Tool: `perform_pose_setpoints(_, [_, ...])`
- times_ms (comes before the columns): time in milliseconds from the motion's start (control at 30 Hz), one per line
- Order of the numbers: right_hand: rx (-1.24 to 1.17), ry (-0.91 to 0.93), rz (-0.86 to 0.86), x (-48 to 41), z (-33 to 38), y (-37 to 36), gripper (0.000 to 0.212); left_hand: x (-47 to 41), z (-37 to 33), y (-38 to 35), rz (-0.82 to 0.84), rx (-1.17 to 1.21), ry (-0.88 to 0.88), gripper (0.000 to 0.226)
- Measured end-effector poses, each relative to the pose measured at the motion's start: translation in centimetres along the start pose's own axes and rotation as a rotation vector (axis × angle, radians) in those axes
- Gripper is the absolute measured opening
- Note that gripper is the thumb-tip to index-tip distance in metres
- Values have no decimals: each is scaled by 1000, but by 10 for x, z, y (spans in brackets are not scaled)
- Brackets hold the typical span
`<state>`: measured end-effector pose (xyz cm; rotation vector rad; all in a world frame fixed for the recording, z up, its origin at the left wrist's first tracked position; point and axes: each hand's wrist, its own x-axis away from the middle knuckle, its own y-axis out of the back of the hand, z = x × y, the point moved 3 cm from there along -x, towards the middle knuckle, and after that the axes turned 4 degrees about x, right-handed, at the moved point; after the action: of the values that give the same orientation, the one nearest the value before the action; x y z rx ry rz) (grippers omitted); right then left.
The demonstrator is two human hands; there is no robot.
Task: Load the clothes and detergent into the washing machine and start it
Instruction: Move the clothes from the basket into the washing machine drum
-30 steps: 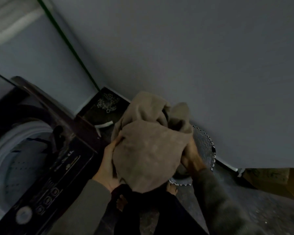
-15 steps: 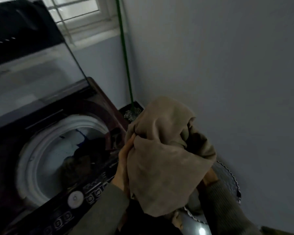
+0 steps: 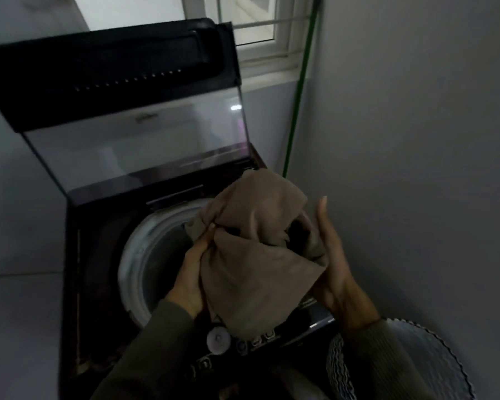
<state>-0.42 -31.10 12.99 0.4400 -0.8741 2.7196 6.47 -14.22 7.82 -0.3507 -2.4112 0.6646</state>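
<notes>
Person wore a long-sleeved knit top, dark olive-grey in the dim light. Left sleeve (image 3: pixel 156 342) read smooth, slightly blurred. Right sleeve (image 3: pixel 387 359) showed fine lengthwise ribbing, cuff ended at the wrist. Left hand (image 3: pixel 188 281) and right hand (image 3: pixel 335 269) were bare, a few nails in view.

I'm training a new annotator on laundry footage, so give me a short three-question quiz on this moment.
1. True or false: the glass lid of the dark top-loading washing machine stands open.
2. Where is the brown cloth garment? A: held up between the left hand and the right hand; B: lying loose with no hand on it; C: gripped by the right hand alone.
3. Fill in: the right hand's fingers are ____, not curled.
Key: 1 true; 2 A; 3 straight.
</notes>
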Motion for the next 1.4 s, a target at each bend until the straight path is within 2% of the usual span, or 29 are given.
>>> perform_pose_setpoints(33, [43,-18,103,-3,-1,-10,65,-1,-9,7,52,-22,-7,37])
perform_pose_setpoints(100, [246,-90,149,-15,-14,-20,65,-7,-30,31,120,-84,-85,87])
perform_pose_setpoints(133, [395,-111,186,-26,-23,-19,78,-13,-39,47,86,-162,-134,96])
perform_pose_setpoints(200, [591,-79,255,-51,-38,-25,109,-25,-52,77,43,-356,-198,87])
perform_pose_setpoints(300, [697,10,314,-80,-57,-40,116,-34,-67,103,49,-642,-332,43])
perform_pose_setpoints(400, [852,-14,358,-105,-84,-39,108,-53,-69,136,43,-806,-355,45])
perform_pose_setpoints(500, [1068,-39,297,-121,-110,-25,101,-62,-62,150,93,-798,-330,41])
perform_pose_setpoints(600, [1309,16,279,-134,-129,-17,106,-74,-48,172,-49,-925,-164,56])
perform_pose_setpoints(667, [1445,19,296,-143,-138,-17,103,-84,-38,189,-53,-1072,-66,57])
perform_pose_setpoints(733, [1555,-41,321,-152,-149,-14,98,-92,-30,200,-27,-1175,-15,68])
perform_pose_setpoints(833, [1645,-108,316,-162,-166,-8,74,-99,-19,202,-23,-1233,14,64])
perform_pose_setpoints(900, [1681,-170,309,-167,-174,-8,65,-107,-11,205,-54,-1184,20,56])
perform_pose_setpoints(967, [1664,-245,296,-169,-180,-11,70,-116,-2,210,-82,-1199,55,38])
perform_pose_setpoints(1000, [1640,-289,277,-170,-184,-10,76,-120,3,214,-82,-1203,67,37])
perform_pose_setpoints(1100, [1599,-337,207,-175,-201,2,91,-119,14,210,-19,-1172,83,51])
perform_pose_setpoints(1200, [1609,-376,186,-175,-207,1,100,-122,26,219,-34,-1191,128,52])
perform_pose_setpoints(1300, [1653,-475,217,-177,-211,3,86,-123,33,225,-41,-1211,194,63])
perform_pose_setpoints(1400, [1688,-478,210,-178,-215,9,77,-127,41,227,-41,-1258,236,80])
